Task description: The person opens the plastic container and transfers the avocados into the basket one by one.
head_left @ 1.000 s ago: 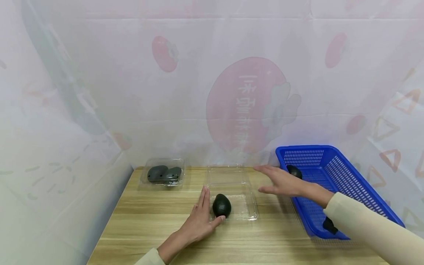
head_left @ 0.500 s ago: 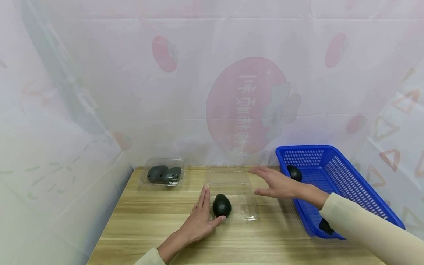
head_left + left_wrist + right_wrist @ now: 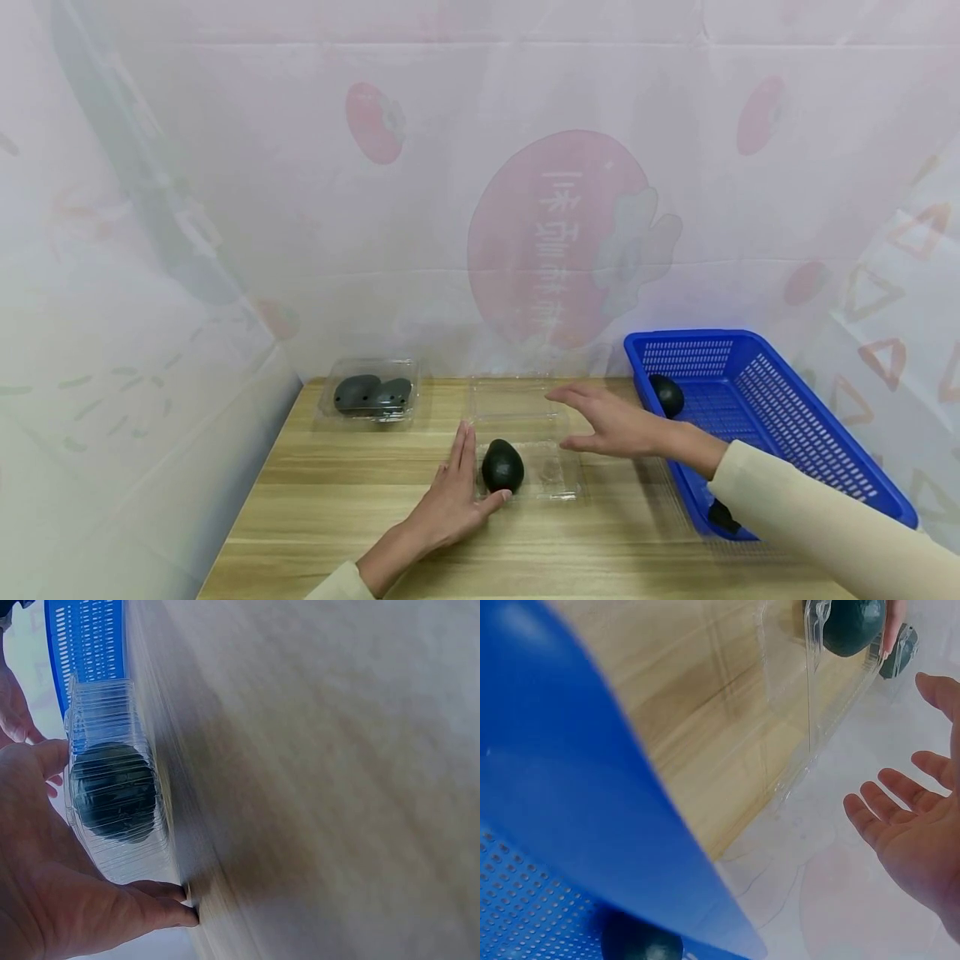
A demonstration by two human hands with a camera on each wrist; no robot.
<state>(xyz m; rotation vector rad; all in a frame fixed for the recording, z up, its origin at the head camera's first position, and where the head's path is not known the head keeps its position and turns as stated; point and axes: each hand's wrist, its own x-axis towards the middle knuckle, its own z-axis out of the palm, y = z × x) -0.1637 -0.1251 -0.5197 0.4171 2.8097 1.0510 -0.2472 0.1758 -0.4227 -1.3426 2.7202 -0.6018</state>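
Note:
A clear plastic clamshell box (image 3: pixel 551 479) lies with its lid (image 3: pixel 513 396) folded back toward the wall. One dark green avocado (image 3: pixel 502 466) sits in the left part of its base. My left hand (image 3: pixel 450 504) rests at the box's left front corner, fingers straight along the side and thumb at the front edge; in the left wrist view the avocado (image 3: pixel 114 791) shows through the ribbed plastic. My right hand (image 3: pixel 611 421) hovers at the box's right side, fingers spread and holding nothing. The right wrist view shows that hand (image 3: pixel 922 817) with its palm facing the box.
A blue perforated basket (image 3: pixel 795 400) stands at the right, with an avocado (image 3: pixel 666 395) at its far left and a dark object (image 3: pixel 723 517) partly hidden by the right sleeve. A closed clear box (image 3: pixel 367 392) with dark avocados stands at the back left near the wall.
My right hand has moved left, from beside the basket to the box's right edge. The left hand, the box and its avocado have stayed in place.

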